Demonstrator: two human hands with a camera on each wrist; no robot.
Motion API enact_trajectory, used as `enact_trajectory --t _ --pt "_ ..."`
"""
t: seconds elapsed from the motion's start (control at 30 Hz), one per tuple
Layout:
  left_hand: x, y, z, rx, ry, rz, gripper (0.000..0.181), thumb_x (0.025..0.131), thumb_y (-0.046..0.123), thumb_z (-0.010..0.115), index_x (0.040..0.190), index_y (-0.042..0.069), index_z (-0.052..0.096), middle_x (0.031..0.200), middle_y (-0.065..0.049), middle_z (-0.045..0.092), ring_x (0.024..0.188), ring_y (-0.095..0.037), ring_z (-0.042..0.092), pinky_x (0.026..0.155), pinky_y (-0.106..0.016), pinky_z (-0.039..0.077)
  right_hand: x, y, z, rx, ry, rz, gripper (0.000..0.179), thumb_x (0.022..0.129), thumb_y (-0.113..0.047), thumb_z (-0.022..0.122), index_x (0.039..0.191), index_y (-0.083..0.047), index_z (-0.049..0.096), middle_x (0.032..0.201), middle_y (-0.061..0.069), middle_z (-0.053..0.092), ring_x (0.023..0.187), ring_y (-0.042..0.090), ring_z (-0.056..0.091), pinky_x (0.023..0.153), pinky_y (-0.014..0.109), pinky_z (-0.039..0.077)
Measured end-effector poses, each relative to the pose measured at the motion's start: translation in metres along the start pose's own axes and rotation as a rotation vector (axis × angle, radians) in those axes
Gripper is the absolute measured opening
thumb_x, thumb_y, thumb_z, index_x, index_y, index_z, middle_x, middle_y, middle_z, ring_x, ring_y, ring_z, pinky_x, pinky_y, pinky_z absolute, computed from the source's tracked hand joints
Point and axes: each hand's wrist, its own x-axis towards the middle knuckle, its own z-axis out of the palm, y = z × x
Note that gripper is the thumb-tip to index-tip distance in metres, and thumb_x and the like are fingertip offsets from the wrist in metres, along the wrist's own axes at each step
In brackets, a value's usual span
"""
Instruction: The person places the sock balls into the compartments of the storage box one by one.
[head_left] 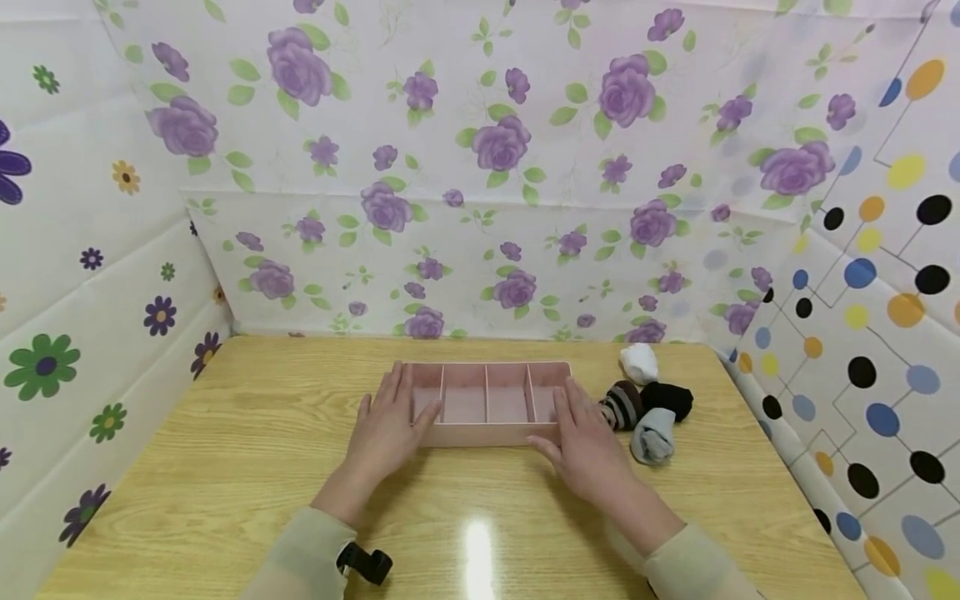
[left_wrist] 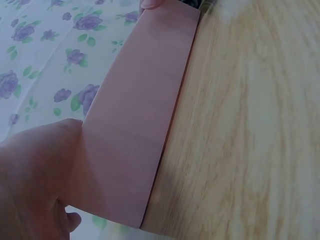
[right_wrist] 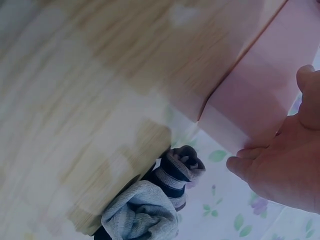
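A pink box (head_left: 491,435) with several compartments in a row lies lengthwise on the table; no items show inside its compartments. My left hand (head_left: 386,425) rests against the box's left end, fingers extended along the side and thumb over the front rim. At the opposite end, my right hand (head_left: 588,446) touches the box with straight fingers, its thumb beside the front wall. Just beyond the right hand are a striped rolled sock (head_left: 622,405), a black sock bundle (head_left: 667,401), a grey rolled sock (head_left: 654,437) and a white bundle (head_left: 640,363).
The wooden table (head_left: 225,467) backs onto a flowered cloth (head_left: 450,275). Patterned cloths stand at both sides, including a dotted one (head_left: 885,350) at the right. A black band with a small device (head_left: 365,562) sits on the left wrist.
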Motion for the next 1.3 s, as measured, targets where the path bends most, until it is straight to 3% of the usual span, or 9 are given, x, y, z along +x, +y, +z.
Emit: enact_trajectory --t 0.33,0.7,0.97,1.3 --pt "0.003 -0.003 -0.003 -0.087 -0.002 0.001 0.095 0.114 0.059 0.051 0.176 0.0 0.011 0.184 -0.019 0.004 0.168 -0.042 0.01 0.131 -0.072 0.007 0.0 -0.005 -0.003 -0.021 -0.042 0.017 0.096 0.11 -0.056 0.062 0.17 0.01 0.026 0.179 0.032 0.016 0.165 0.048 0.02 0.131 0.064 0.025" --pt "0.002 -0.006 0.0 -0.242 0.03 -0.006 0.101 0.112 0.05 0.062 0.174 -0.006 0.004 0.182 -0.025 0.003 0.167 -0.047 0.012 0.134 -0.061 0.011 0.0 -0.008 -0.002 -0.012 -0.046 0.028 0.096 0.11 -0.055 0.063 0.17 0.01 0.025 0.179 0.031 0.014 0.165 0.048 0.02 0.131 0.064 0.024" --pt "0.004 -0.007 0.001 -0.261 0.009 -0.044 0.1 0.113 0.054 0.059 0.175 -0.003 0.005 0.183 -0.024 0.008 0.166 -0.046 0.016 0.132 -0.061 0.02 0.0 -0.008 0.002 -0.007 -0.024 0.028 0.094 0.111 -0.054 0.063 0.169 0.011 0.027 0.178 0.032 0.016 0.165 0.049 0.021 0.131 0.064 0.025" --pt "0.004 -0.012 0.0 -0.248 -0.002 -0.02 0.111 0.108 0.065 0.061 0.176 -0.001 0.005 0.182 -0.024 0.01 0.166 -0.048 0.016 0.132 -0.063 0.016 -0.003 -0.008 0.001 -0.006 -0.022 0.031 0.093 0.11 -0.051 0.065 0.169 0.011 0.027 0.178 0.032 0.017 0.165 0.048 0.02 0.131 0.063 0.025"
